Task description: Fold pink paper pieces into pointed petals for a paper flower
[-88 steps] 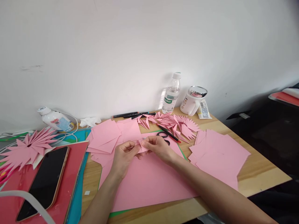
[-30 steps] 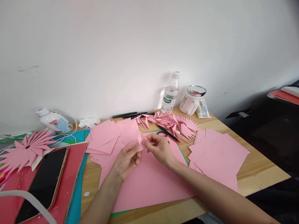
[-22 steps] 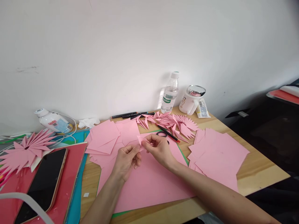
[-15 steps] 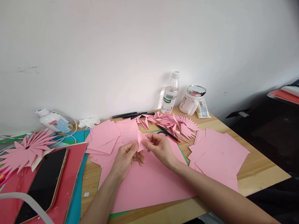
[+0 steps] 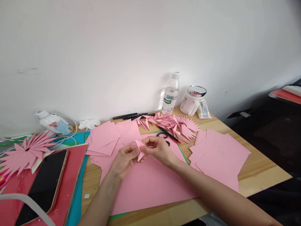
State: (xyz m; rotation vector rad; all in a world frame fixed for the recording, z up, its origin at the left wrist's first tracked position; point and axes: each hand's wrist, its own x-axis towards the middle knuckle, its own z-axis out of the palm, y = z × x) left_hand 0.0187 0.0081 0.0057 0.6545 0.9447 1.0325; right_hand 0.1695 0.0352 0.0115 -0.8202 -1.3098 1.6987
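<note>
Near the back edge of the big pink sheet (image 5: 150, 188), my left hand (image 5: 124, 160) and right hand (image 5: 161, 152) both pinch the little folded paper (image 5: 139, 145). I think I'm bending a fold; next it needs soft, careful pressing.

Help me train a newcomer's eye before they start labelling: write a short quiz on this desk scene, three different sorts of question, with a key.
1. Multiple choice: what do the left hand and the right hand hold between them?
A) the scissors
B) a small folded pink paper
C) a black pen

2. True or false: the phone lies on the red folder.

3. Fill in one word: as the wearer sees it, the white mug stands to the right of the clear plastic ____.

Key: 1 B; 2 true; 3 bottle.
</note>
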